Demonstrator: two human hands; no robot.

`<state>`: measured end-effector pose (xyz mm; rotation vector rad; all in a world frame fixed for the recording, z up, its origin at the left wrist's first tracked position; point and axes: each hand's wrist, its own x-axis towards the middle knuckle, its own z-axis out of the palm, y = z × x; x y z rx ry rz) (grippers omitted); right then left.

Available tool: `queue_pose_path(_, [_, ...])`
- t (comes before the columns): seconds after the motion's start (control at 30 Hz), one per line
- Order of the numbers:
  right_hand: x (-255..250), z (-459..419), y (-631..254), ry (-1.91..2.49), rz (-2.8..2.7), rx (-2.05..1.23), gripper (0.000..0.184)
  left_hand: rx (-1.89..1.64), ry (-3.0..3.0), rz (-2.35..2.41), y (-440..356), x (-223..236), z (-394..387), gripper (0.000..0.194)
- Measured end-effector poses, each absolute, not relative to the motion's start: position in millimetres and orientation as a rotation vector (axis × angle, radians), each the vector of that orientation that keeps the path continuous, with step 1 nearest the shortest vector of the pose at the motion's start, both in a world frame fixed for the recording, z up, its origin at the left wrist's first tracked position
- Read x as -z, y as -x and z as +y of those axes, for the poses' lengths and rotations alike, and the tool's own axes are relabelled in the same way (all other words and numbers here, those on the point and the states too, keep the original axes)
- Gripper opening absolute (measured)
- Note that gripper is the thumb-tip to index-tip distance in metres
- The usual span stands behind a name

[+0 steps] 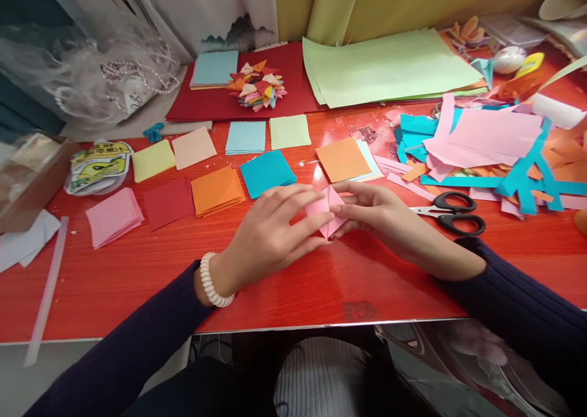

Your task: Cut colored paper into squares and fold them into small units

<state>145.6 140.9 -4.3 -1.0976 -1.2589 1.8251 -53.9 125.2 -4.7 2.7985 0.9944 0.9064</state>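
Note:
A small pink paper (326, 204) with a crease down its middle is held between my two hands, just above the red table. My left hand (279, 224), with a coiled white band at the wrist, closes its fingers on the paper's left side. From the right, my right hand (373, 209) pinches the other side between thumb and fingers. Just behind the paper lies an orange square (343, 160) on top of pale sheets. A stack of teal squares (268, 172) is beyond my left hand. Black-handled scissors (452, 212) rest to the right of my right hand.
Stacks of pink (114, 216), red (169, 203) and orange squares (217, 191) lie to the left. Paper scraps (486, 139) heap up at right. A folded-paper ring (257, 85) and large green sheets (389, 68) are at the back. A clear ruler (48, 288) overhangs the front edge.

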Motion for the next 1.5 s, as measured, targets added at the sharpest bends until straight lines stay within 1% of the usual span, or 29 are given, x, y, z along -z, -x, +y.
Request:
queue_pose_path(0.07, [3,141,-145,1.105,-1.224,-1.811,0.026,-0.948,-2.535,1.106,51,3,122,0.04])
queue_pose_path(0.13, [3,141,-143,1.106,-1.176,-1.827,0.025,-0.971,-2.282,1.174,47,2,119,0.043])
queue_pose_path(0.23, [5,141,-141,1.074,-1.137,-1.876,0.026,-0.981,-2.004,1.192,42,2,115,0.042])
queue_pose_path(0.3, [6,140,-140,1.049,-1.152,-1.882,0.025,-1.003,-1.921,1.213,39,2,115,0.038])
queue_pose_path(0.4, [3,138,-139,1.076,-1.293,-1.856,0.017,-1.039,-1.936,1.272,37,1,115,0.031])
queue_pose_path(0.47, [-1,137,-139,1.132,-1.411,-1.847,0.012,-1.052,-2.004,1.306,38,0,116,0.03])
queue_pose_path(0.57, [-4,136,-138,1.175,-1.427,-1.919,0.018,-1.063,-2.173,1.299,40,0,116,0.024])
queue_pose_path(0.67, [0,137,-139,1.093,-1.275,-2.052,0.018,-1.092,-2.35,1.156,41,-1,117,0.019])
queue_pose_path(0.73, [3,137,-141,1.0,-1.182,-2.134,0.019,-1.097,-2.416,1.058,42,-2,117,0.022])
queue_pose_path(0.83, [5,138,-144,0.9,-1.099,-2.209,0.02,-1.041,-2.449,1.013,44,0,118,0.036])
queue_pose_path(0.9, [3,138,-145,0.899,-1.065,-2.222,0.022,-0.985,-2.478,1.012,45,1,118,0.046])
queue_pose_path(0.97, [1,139,-145,0.929,-1.065,-2.216,0.024,-0.915,-2.504,1.01,46,2,118,0.051])
queue_pose_path(1.03, [0,139,-145,0.967,-1.104,-2.201,0.021,-0.839,-2.478,1.012,46,1,118,0.048])
queue_pose_path(1.17, [-1,138,-142,1.004,-1.259,-2.164,0.016,-0.819,-2.275,1.138,46,-3,120,0.034])
queue_pose_path(1.27, [-1,137,-141,1.004,-1.526,-2.075,0.021,-0.804,-2.154,1.242,47,-3,123,0.025])
queue_pose_path(1.37, [-2,134,-142,1.001,-1.784,-1.941,0.028,-0.752,-2.048,1.239,46,-2,124,0.023])
queue_pose_path(1.5, [-4,131,-142,1.067,-1.923,-1.816,0.034,-0.772,-1.828,1.191,43,-3,122,0.019])
